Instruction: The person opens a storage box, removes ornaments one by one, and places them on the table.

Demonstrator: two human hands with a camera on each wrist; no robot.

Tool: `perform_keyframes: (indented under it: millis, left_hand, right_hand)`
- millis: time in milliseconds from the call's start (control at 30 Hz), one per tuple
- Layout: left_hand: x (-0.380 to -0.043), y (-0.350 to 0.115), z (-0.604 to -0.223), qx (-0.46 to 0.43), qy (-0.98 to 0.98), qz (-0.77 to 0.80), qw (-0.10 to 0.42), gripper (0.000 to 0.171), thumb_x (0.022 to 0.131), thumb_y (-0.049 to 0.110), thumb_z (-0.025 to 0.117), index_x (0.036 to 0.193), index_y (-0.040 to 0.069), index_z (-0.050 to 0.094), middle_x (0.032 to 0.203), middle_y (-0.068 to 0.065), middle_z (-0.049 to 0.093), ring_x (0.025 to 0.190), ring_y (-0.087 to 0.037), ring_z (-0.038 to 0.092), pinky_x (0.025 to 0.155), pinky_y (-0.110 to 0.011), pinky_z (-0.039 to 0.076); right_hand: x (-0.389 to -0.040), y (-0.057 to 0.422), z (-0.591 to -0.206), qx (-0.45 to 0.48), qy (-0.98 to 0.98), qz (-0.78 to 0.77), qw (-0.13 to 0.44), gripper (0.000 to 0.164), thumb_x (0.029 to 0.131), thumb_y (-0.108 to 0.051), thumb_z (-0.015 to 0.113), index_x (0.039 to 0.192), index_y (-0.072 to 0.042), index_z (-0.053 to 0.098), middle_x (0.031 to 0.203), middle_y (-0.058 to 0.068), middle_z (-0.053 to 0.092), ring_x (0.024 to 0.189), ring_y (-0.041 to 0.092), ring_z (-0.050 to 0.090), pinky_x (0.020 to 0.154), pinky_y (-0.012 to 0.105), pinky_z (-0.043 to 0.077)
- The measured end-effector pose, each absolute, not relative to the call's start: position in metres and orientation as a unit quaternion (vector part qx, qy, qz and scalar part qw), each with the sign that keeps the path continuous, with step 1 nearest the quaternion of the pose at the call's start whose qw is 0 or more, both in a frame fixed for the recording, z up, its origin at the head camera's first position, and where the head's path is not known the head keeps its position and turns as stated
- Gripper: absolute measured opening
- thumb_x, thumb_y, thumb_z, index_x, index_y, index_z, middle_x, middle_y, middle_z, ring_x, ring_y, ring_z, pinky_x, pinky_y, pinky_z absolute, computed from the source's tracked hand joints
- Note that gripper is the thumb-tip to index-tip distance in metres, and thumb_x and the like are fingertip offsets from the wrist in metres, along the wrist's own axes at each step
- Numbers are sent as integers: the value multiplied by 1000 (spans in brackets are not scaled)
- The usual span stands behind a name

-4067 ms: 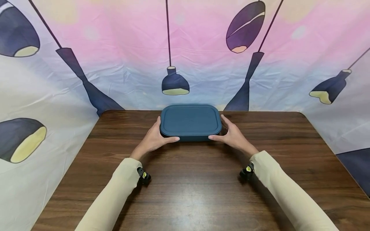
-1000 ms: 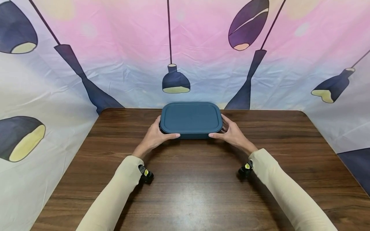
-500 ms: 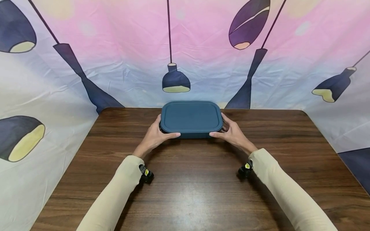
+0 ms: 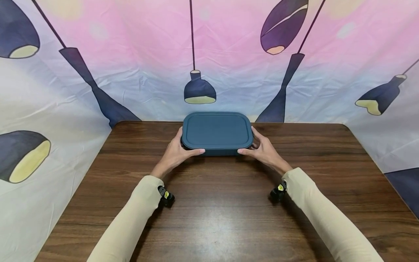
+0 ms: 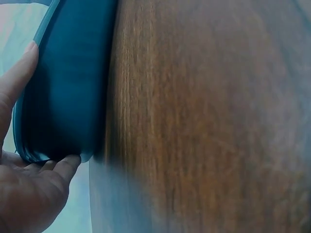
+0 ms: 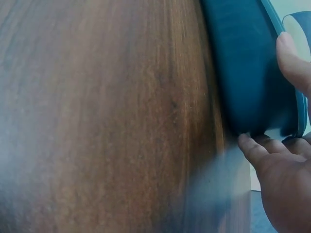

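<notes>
A blue rectangular food container [image 4: 217, 131] with rounded corners and a flat lid is at the table's far edge, in the middle of the head view. My left hand [image 4: 175, 151] grips its left end, thumb along the front wall and fingers round the side. The right hand [image 4: 264, 152] holds the opposite end the same way. In the left wrist view the container's front wall [image 5: 68, 82] stands close over the wood, with fingertips [image 6: 247, 141] low on its end in the right wrist view. The lid hides what is inside.
The dark brown wooden table [image 4: 209, 203] spreads between my forearms and out to both sides. Right behind its far edge hangs a cloth backdrop [image 4: 157, 87] printed with lamps. A small black wrist camera [image 4: 167, 198] sits on my left sleeve, another wrist camera [image 4: 278, 192] on the right.
Both hands keep their grip on the container. It sits slightly higher in the head view, its lid reaching a little further past the far edge, while the whole view has also shifted slightly.
</notes>
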State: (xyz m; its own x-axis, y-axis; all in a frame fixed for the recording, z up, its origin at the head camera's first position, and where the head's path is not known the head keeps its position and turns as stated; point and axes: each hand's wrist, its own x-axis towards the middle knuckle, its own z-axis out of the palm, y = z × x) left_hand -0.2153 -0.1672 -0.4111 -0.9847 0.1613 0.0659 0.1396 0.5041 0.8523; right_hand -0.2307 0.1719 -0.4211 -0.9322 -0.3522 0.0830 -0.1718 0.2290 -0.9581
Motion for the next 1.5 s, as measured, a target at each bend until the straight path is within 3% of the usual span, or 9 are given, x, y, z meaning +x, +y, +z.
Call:
perform_keyframes:
  millis: [467, 700, 1033, 1133, 1367, 1500]
  left_hand:
    - [-211, -170, -399, 86, 894, 440, 17, 125, 77, 60, 82, 165, 18, 3, 168, -8, 15, 151, -31, 26, 116, -59, 35]
    - [-209, -169, -395, 83, 903, 421, 20, 128, 76, 68, 78, 164, 15, 2, 169, -10, 10, 153, -31, 21, 117, -59, 33]
    - [-193, -172, -383, 95, 910, 403, 16, 130, 75, 71, 77, 164, 17, -1, 169, -8, 7, 154, -30, 18, 118, -60, 30]
    - [-184, -174, -378, 94, 918, 386, 11, 132, 73, 74, 76, 164, 19, -2, 169, -9, 9, 153, -31, 20, 117, -60, 32]
    - [-158, -176, -366, 124, 922, 367, -21, 125, 71, 73, 79, 164, 27, 9, 159, -6, 38, 140, -29, 45, 106, -57, 46]
    - [-142, -173, -360, 120, 931, 343, -16, 128, 71, 77, 75, 165, 22, 8, 161, -7, 35, 142, -30, 43, 107, -57, 46]
  right_hand:
    - [-227, 176, -411, -173, 833, -522, 69, 108, 88, -28, 83, 163, -11, 7, 164, 12, 25, 147, 29, 36, 116, 50, 38]
    - [-227, 179, -405, -189, 831, -519, 61, 107, 89, -26, 81, 163, -11, 5, 166, 11, 18, 148, 31, 33, 116, 52, 38]
    - [-209, 184, -382, -200, 873, -444, 23, 108, 85, -38, 84, 163, -14, 13, 163, 12, 29, 143, 33, 41, 113, 52, 42]
    - [-200, 186, -376, -205, 882, -425, 16, 108, 83, -41, 85, 163, -13, 17, 163, 11, 30, 144, 33, 40, 113, 52, 42]
    - [-175, 190, -369, -208, 897, -390, 2, 109, 80, -44, 87, 161, -7, 23, 161, 14, 33, 142, 37, 42, 111, 54, 44]
    - [-161, 195, -368, -206, 904, -374, -13, 109, 78, -46, 88, 160, -8, 28, 155, 15, 43, 140, 36, 45, 108, 57, 45]
